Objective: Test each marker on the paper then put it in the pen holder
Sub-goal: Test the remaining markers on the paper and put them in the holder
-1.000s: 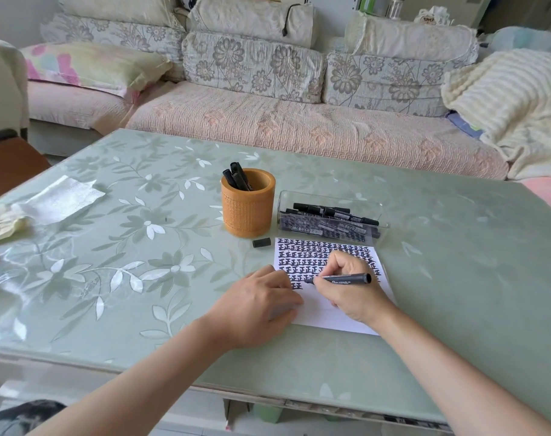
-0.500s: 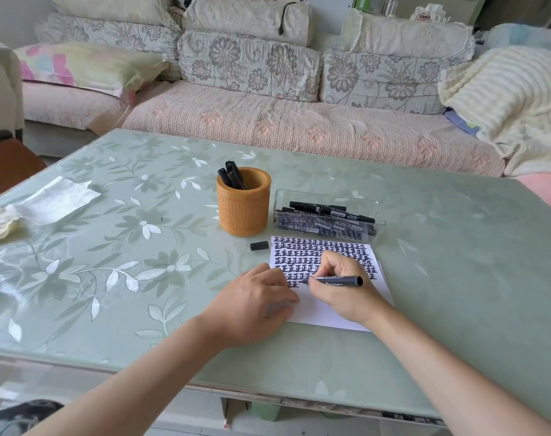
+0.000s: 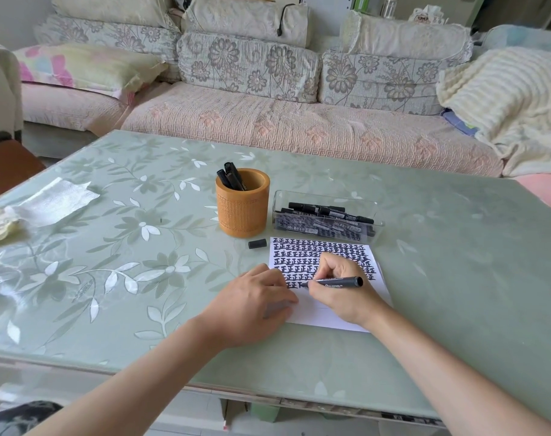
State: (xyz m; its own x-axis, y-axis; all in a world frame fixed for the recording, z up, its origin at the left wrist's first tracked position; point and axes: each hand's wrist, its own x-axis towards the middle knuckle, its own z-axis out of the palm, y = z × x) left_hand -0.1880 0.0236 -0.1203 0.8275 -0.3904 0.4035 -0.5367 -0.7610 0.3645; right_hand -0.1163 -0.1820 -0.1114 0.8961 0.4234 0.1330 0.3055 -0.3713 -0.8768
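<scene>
My right hand grips a black marker with its tip down on the white paper, which is covered in rows of black characters. My left hand rests on the paper's left edge, fingers loosely bent, holding nothing. The marker's black cap lies on the table just left of the paper. An orange pen holder with three black markers in it stands behind the cap. A clear plastic box with several black markers sits behind the paper.
The table has a pale green floral cover. A crumpled tissue and clear wrapper lie at the far left. A sofa with cushions and a cream blanket runs behind the table.
My right hand has shifted slightly left along the row with the marker tip on the paper. My left hand stays on the paper's edge.
</scene>
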